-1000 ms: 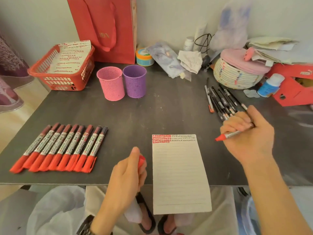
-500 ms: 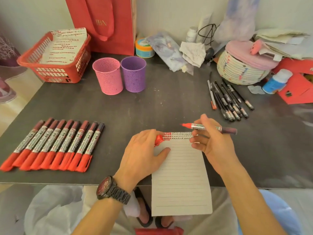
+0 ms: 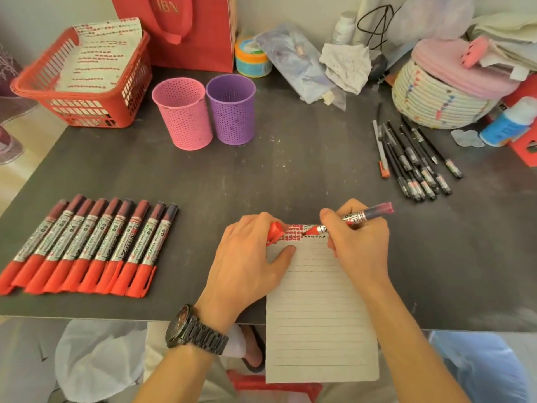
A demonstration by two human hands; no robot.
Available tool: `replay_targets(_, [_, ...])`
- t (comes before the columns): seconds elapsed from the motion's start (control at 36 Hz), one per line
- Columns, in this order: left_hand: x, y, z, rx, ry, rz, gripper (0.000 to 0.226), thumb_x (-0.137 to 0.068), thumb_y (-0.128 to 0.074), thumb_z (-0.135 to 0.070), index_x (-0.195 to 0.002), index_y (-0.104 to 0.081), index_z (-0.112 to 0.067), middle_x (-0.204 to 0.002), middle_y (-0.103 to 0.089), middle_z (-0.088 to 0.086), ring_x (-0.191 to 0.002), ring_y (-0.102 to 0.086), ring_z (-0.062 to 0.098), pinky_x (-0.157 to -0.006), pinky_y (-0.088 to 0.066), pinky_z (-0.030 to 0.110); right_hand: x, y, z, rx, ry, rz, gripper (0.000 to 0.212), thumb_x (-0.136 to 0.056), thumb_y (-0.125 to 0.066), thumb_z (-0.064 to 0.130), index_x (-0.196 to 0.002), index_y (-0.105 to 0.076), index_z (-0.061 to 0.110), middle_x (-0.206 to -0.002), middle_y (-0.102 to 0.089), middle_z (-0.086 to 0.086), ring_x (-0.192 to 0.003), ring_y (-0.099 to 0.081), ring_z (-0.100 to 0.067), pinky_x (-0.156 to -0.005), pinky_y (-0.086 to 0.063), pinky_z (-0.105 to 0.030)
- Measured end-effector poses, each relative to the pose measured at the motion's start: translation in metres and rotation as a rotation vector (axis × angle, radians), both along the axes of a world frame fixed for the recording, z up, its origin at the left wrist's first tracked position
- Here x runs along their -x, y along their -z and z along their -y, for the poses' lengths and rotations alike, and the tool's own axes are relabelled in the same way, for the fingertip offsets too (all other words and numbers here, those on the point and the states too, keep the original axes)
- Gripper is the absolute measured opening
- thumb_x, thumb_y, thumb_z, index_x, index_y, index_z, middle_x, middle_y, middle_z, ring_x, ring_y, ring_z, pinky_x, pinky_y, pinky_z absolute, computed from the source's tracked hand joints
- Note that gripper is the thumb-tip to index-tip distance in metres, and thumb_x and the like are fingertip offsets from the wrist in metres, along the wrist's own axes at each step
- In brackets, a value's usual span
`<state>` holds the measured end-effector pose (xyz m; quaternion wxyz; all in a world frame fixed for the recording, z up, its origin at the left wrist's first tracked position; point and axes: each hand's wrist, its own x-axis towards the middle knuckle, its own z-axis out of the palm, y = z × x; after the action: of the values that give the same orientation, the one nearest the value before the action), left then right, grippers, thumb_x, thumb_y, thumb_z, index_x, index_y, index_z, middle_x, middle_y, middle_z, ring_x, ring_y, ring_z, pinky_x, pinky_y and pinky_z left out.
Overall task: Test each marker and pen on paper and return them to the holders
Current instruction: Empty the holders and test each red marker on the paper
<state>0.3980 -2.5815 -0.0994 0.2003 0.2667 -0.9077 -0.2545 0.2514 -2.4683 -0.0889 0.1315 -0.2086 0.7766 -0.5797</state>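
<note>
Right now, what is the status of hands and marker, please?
Right grip holds marker, tip on paper. Left grip pinches cap, rests on paper. Nothing in the way.

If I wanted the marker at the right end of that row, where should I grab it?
Probably pinch the end marker at its silver barrel, from above and the right: it lies flat, neighbours crowd its left, its right side is free.

Capped red markers [image 3: 87,248] in row: 9. Uncapped marker [image 3: 357,218]: 1, plus 1 loose cap [image 3: 274,232]. Holders: 2, i.e. 1 pink cup [image 3: 181,114], 1 purple cup [image 3: 231,112]. Black pens [image 3: 412,158]: approx 9, overlapping, exact no. unclear. Lined sheet [image 3: 319,315]: 1. Red basket [image 3: 87,109]: 1.
</note>
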Motion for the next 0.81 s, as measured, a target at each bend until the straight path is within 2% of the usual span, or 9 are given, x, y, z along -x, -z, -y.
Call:
replay_targets(0.14, [0.0009, 0.0017, 0.0005, -0.006, -0.022, -0.005, 0.031, -0.082, -0.069, -0.049, -0.105, -0.054, -0.035, -0.1, -0.048, -0.026, -0.092, -0.032, -0.01, -0.086, -0.033, 0.025, -0.0034, -0.0007, 0.0026, -0.072, -0.003, -0.051, 0.023, -0.076, -0.065, 0.037, -0.064, -0.058, 0.019, -0.046, -0.061, 0.001, -0.042, -0.052, -0.006, -0.054, -0.044, -0.029])
replay_targets(0.31, [0.0018, 0.0025, 0.0011, -0.026, -0.027, 0.004, 0.033, -0.082, -0.067, -0.054, -0.105, -0.053, -0.037, -0.1, -0.052, -0.026, -0.093, -0.035, -0.009, -0.087, -0.035, 0.025, -0.0024, 0.0018, 0.0018, -0.063, -0.018, -0.079, 0.022, -0.083, -0.069, 0.027, -0.065, -0.058, 0.02, -0.049, -0.062, 0.002, -0.043, -0.053, -0.003, -0.048, -0.043, -0.02])
replay_targets(0.44, [0.0015, 0.0024, 0.0008, -0.02, -0.033, -0.004, 0.032, -0.082, -0.07, -0.052, -0.105, -0.054, -0.035, -0.098, -0.049, -0.027, -0.092, -0.033, -0.01, -0.086, -0.033, 0.023, -0.0035, 0.0018, 0.0028, -0.07, -0.015, -0.085, 0.023, -0.081, -0.067, 0.03, -0.064, -0.057, 0.017, -0.047, -0.061, 0.002, -0.044, -0.054, -0.004, -0.05, -0.045, -0.021])
replay_targets(0.58, [0.0015, 0.0028, 0.0007, -0.03, -0.029, -0.004, 0.033, -0.082, -0.07, -0.053, -0.105, -0.054, -0.034, -0.103, -0.057, -0.022, -0.093, -0.034, -0.01, -0.089, -0.031, 0.023, -0.0044, 0.0001, 0.0034, -0.079, -0.009, -0.088, 0.025, -0.079, -0.065, 0.034, -0.062, -0.056, 0.016, -0.046, -0.06, 0.003, -0.044, -0.052, -0.004, -0.05, -0.044, -0.021])
replay_targets(0.81, [0.0015, 0.0039, 0.0012, -0.023, -0.031, 0.006, 0.032, -0.084, -0.069, -0.052, -0.105, -0.054, -0.034, -0.104, -0.059, -0.022, -0.094, -0.036, -0.008, -0.088, -0.031, 0.021, -0.0038, 0.0009, 0.0027, -0.074, -0.015, -0.104, 0.028, -0.082, -0.067, 0.027, -0.06, -0.056, 0.014, -0.046, -0.06, 0.002, -0.044, -0.052, -0.004, -0.05, -0.045, -0.022])
